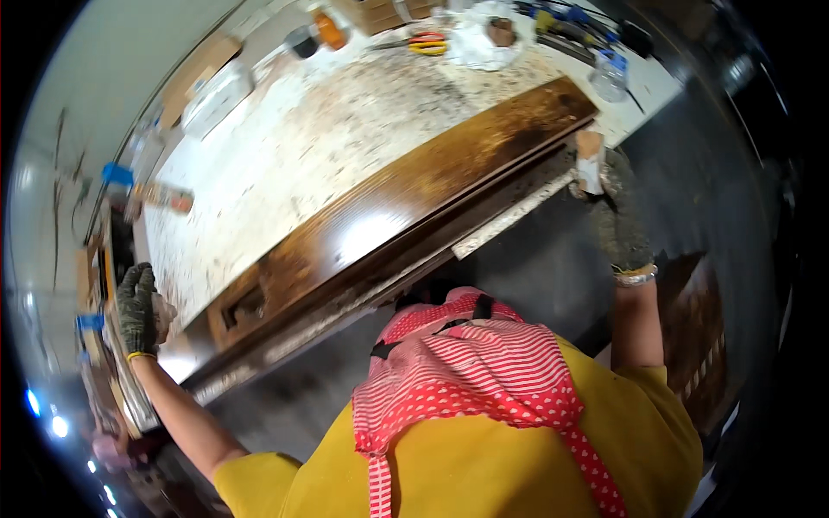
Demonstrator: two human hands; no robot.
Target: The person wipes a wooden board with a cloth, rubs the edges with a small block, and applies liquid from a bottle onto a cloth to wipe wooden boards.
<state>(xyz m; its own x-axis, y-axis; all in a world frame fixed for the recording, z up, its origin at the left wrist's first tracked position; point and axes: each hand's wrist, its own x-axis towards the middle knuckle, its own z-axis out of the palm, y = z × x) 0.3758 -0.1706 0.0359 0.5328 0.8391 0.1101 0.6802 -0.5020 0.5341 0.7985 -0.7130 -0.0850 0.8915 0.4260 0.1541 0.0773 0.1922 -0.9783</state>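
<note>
Along the near edge of one white worktable (285, 164) lies one long brown wooden board (414, 198), set obliquely, its glossy grooved face upward, with one recess cut near its left end. Two gloved hands attend it, one at each end. The right hand (617, 194), beyond the board's far right corner, has its fingers closed around one small tan-and-white block (590, 164). The left hand (138, 309), beside the opposite end, has its fingers extended next to one pale crumpled piece (163, 316); whether it grips this piece cannot be told, since the fisheye rim blurs the area.

At the back of the table stand one dark cup (301, 41) and one orange bottle (327, 28), side by side, near one cardboard box (380, 12). Hand tools with red and yellow handles (427, 48) lie to their right, followed by one brown lump (502, 32) on white crumpled sheeting (479, 53). One clear bottle (610, 76) stands near the board's right end, and one white container (218, 99) occupies the back left. The person's red-and-white apron (471, 371) fills the lower foreground.

Dark specks and brown stains mark the tabletop; a dark grey floor (699, 190) and a pale wall (186, 43) surround it.
</note>
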